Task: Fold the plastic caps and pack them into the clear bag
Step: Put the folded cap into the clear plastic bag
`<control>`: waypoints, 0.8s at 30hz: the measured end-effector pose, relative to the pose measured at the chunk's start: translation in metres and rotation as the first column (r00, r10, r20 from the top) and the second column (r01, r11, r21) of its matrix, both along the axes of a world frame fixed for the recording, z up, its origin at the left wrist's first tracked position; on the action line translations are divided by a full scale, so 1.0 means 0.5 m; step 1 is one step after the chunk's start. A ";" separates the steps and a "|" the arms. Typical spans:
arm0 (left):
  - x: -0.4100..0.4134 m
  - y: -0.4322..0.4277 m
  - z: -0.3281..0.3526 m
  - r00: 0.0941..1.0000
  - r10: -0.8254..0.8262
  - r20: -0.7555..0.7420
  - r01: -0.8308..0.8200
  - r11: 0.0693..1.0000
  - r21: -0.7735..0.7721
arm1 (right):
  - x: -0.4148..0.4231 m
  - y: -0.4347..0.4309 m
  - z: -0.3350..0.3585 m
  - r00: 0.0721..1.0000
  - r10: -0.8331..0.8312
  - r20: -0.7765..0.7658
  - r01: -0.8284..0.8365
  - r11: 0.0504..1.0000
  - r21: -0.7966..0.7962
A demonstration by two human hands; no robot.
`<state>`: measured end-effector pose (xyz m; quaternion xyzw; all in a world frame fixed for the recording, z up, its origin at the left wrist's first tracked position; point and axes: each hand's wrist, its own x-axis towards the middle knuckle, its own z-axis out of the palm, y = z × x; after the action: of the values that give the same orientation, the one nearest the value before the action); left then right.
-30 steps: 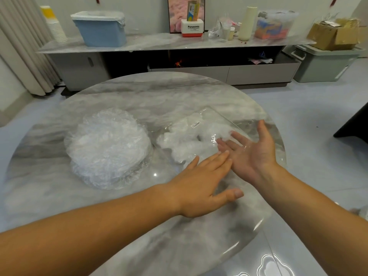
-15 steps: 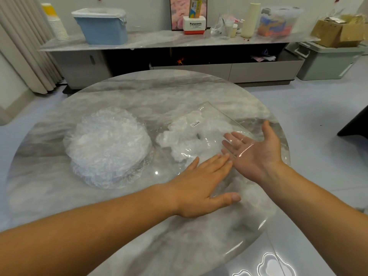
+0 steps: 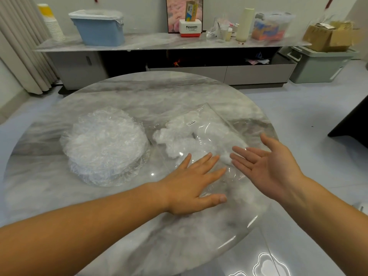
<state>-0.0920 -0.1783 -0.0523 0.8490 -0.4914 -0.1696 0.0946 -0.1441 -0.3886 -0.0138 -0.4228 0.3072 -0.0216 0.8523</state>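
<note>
A round stack of crinkly clear plastic caps [image 3: 104, 144] sits on the left of the marble table [image 3: 139, 92]. To its right lies the clear bag [image 3: 211, 124] with a small white label, holding several folded white caps [image 3: 179, 140]. My left hand [image 3: 191, 186] lies flat, palm down, fingers straight, pressing the near end of the bag. My right hand [image 3: 264, 166] is palm up beside it with straight fingers at the bag's near right edge, holding nothing.
Behind the table stands a low marble-topped cabinet [image 3: 171, 44] carrying a blue bin [image 3: 97, 28], paper cups [image 3: 51, 22], a Panasonic box [image 3: 190, 28] and other clutter. A grey storage box [image 3: 318, 64] with a cardboard box [image 3: 330, 35] stands at the right. The table's right edge is close to my right hand.
My right hand has drawn back from over the bag toward its near right edge. My left hand stays flat on the bag.
</note>
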 end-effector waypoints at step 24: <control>0.052 0.401 -0.012 0.732 0.660 0.169 -0.648 0.751 -0.125 | 0.055 0.322 -0.100 0.526 0.628 -0.574 -0.457 -0.361 -0.813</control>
<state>-0.0658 0.0221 -0.0584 0.9771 -0.1729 -0.0239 0.1220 -0.1165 -0.2276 -0.0636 -0.9545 -0.1005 0.1667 0.2259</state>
